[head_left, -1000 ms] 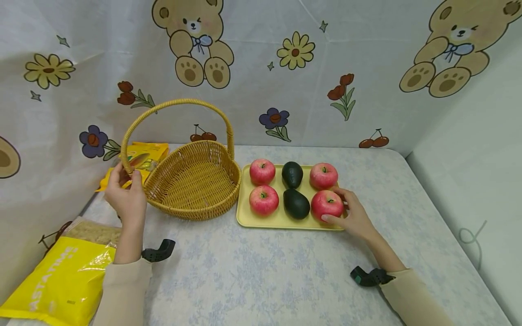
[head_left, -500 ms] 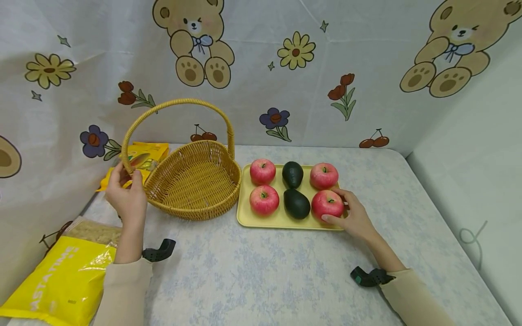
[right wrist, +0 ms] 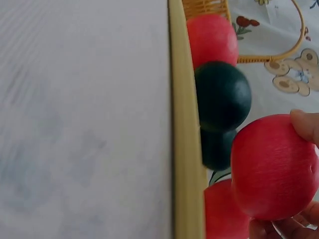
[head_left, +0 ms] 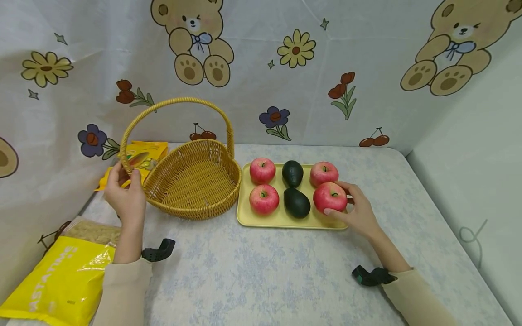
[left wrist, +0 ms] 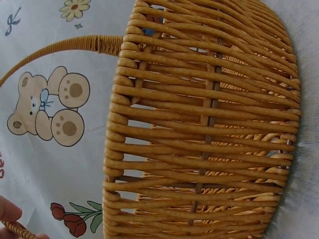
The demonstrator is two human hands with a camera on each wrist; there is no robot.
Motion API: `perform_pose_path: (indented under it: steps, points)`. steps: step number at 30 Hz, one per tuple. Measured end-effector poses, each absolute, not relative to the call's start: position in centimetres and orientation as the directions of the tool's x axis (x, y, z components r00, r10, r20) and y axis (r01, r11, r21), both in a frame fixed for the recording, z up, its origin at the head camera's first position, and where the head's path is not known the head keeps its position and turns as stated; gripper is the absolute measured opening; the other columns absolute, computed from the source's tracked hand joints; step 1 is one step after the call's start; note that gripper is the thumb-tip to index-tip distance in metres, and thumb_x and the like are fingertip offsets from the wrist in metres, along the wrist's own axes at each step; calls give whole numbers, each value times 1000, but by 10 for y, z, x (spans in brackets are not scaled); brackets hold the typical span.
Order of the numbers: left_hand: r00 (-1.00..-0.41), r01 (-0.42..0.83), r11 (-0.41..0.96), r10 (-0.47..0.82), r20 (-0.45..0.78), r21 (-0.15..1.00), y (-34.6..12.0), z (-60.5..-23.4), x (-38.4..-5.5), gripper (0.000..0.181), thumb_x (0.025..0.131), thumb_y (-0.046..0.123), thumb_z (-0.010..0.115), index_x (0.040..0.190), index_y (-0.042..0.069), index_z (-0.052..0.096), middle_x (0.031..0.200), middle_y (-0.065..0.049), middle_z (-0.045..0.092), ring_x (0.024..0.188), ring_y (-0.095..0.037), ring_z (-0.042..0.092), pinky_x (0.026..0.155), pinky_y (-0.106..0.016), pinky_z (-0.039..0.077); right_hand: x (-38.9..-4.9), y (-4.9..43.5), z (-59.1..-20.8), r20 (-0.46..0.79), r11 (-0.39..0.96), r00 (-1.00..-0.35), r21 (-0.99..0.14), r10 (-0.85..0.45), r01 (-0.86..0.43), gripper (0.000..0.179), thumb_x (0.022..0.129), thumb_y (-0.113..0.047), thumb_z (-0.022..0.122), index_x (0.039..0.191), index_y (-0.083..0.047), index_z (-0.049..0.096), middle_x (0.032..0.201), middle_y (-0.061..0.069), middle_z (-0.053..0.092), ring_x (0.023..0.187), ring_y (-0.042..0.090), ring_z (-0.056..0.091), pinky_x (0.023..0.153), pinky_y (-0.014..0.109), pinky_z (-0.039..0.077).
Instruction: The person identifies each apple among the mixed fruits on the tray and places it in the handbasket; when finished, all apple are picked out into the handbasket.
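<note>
My left hand (head_left: 127,192) pinches the left foot of the handle of a yellow wicker basket (head_left: 191,213), whose inside shows nothing in it. In the left wrist view the basket's woven side (left wrist: 204,114) fills most of the picture, with fingertips at the lower left. My right hand (head_left: 359,210) grips a red apple (head_left: 329,197) at the front right of a yellow tray (head_left: 293,222). Seen from the right wrist, that apple (right wrist: 274,167) is held between thumb and fingers, raised above the tray. Two dark green avocados (head_left: 297,203) and three other apples (head_left: 264,199) lie on the tray.
A yellow pasta bag (head_left: 57,276) lies at the front left. Another yellow packet (head_left: 148,151) is behind the basket's left side. The tray's left edge stands close by the basket. A patterned cloth (head_left: 253,59) hangs at the back, and a white wall (head_left: 469,181) borders the right.
My right hand has lifted the front right apple a little off the tray and slightly to the right. The left hand stays on the basket handle.
</note>
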State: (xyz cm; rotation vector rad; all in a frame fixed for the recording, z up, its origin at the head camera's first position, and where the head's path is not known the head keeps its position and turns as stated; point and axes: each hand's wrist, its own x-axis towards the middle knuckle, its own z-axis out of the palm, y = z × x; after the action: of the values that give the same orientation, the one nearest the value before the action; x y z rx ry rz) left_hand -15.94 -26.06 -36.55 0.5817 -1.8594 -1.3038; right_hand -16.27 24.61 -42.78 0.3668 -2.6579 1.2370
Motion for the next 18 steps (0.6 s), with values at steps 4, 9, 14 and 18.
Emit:
perform_pose_path:
  steps: [4, 9, 14, 18]
  points:
    - [-594, 59, 365, -735, 326, 929, -261, -365, -158, 33, 96, 22, 61, 129, 20, 64, 103, 14, 58, 95, 1, 51, 81, -19, 41, -162, 235, -414, 290, 607, -943, -725, -161, -326, 76, 74, -20, 82, 139, -8, 46, 130, 11, 52, 113, 14, 44, 86, 16, 42]
    - [-593, 58, 363, -737, 325, 930, -261, -366, -158, 33, 96, 22, 61, 129, 20, 64, 103, 14, 58, 95, 0, 51, 81, -19, 41, -166, 216, -397, 310, 580, -932, -730, -189, -361, 75, 73, -17, 83, 139, -8, 47, 128, 11, 53, 114, 20, 48, 85, 15, 42]
    - [-592, 79, 375, -727, 346, 924, -260, -366, -159, 32, 96, 22, 60, 128, 20, 65, 100, 16, 57, 93, 0, 51, 78, -18, 41, -173, 189, -382, 309, 538, -927, -755, -212, -374, 73, 75, -17, 84, 138, -7, 49, 130, 10, 53, 115, 22, 49, 88, 19, 45]
    - [-587, 85, 384, -726, 358, 919, -259, -366, -160, 32, 96, 21, 60, 128, 19, 65, 98, 17, 56, 92, 1, 51, 78, -18, 40, -179, 159, -368, 284, 507, -932, -783, -225, -361, 74, 75, -22, 84, 138, -9, 48, 130, 9, 53, 116, 22, 49, 92, 36, 48]
